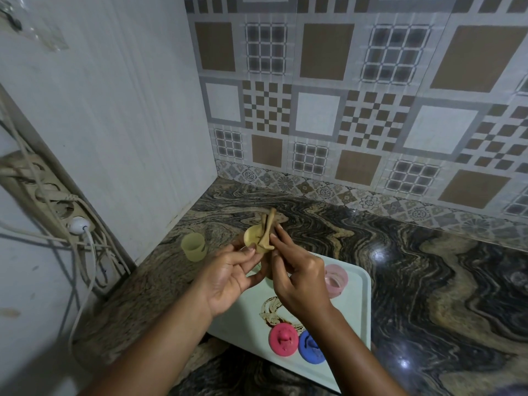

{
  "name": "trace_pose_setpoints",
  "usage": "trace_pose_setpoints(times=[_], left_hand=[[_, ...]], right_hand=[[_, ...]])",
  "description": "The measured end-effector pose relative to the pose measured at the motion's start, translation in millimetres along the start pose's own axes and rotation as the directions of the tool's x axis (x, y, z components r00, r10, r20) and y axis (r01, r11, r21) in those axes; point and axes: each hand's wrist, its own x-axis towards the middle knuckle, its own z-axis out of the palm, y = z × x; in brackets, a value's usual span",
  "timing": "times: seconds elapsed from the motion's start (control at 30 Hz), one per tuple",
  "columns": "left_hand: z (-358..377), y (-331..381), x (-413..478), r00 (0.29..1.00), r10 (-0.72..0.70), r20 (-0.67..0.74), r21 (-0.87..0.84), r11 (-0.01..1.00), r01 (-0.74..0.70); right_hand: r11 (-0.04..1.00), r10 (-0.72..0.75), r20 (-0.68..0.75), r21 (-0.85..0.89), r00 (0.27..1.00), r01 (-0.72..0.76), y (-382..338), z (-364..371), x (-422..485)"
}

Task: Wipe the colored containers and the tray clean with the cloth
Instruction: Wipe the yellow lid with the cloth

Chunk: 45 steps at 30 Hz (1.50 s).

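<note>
lid (253, 237) in left hand (228, 277)

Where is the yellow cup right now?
Head view: the yellow cup stands on the countertop off the tray, left of the left hand, near the white side wall.

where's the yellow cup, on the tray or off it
Off it. The yellow cup stands upright on the counter, left of the tray and apart from it.
</note>
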Motion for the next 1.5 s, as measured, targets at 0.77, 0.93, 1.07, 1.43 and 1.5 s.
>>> trace_pose_setpoints(times=[0.77, 0.93, 1.07, 1.43, 1.5], left_hand=[[0, 7, 0, 0.999, -0.045, 0.021, 0.118, 0.992, 0.042], [6, -2, -1, 0.999, 0.032, -0.031, 0.053, 0.998, -0.031], [7, -4, 3, 0.995, 0.070, -0.076, 0.007, 0.998, -0.070], [2, 9, -6, 0.999, -0.024, 0.048, 0.076, 0.997, 0.020], [-1, 10, -3, 1.000, -0.014, 0.026, 0.051, 0.999, 0.013]], right_hand=[[0.999, 0.046, 0.004, 0.006, 0.999, -0.046, -4, -5, 13], [1.000, 0.023, -0.007, 0.008, 1.000, -0.023, -4, -4, 15], [0.999, -0.033, -0.024, -0.021, 0.999, 0.033, -2, 5, 2], [0.999, -0.006, -0.018, 0.033, 1.000, 0.006, -6, -4, 14], [0.999, -0.012, -0.003, 0.030, 1.000, 0.012, -7, -4, 16]])
